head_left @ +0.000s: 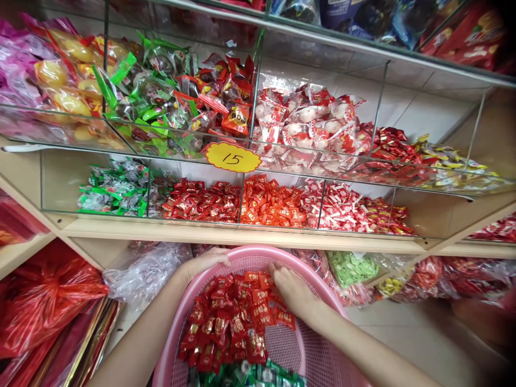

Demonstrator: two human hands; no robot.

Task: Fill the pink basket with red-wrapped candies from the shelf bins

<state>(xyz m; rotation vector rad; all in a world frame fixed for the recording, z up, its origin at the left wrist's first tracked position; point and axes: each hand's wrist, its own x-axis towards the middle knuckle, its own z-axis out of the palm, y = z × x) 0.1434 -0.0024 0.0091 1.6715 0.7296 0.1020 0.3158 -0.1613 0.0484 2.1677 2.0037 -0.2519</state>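
Observation:
A pink plastic basket (248,251) with mesh sides is in front of me at the bottom middle. My left hand (207,263) is closed over its far left rim. Inside the basket, my right hand (290,287) has its fingers curled down beside orange-red wrapped candies (261,312); what its fingertips hold, if anything, is hidden. Dark red wrapped candies (220,328) with gold print are heaped to the left of these. Green wrapped candies (250,375) lie at the near side, partly cut off by the frame.
Glass-divided shelves hold red candies (201,200), orange candies (274,201) and white-wrapped sweets (310,121). A yellow price tag (233,156) reads 15. Below are a clear plastic bag (147,271), a red bag (52,301) at left and a bag of green candies (351,267) at right.

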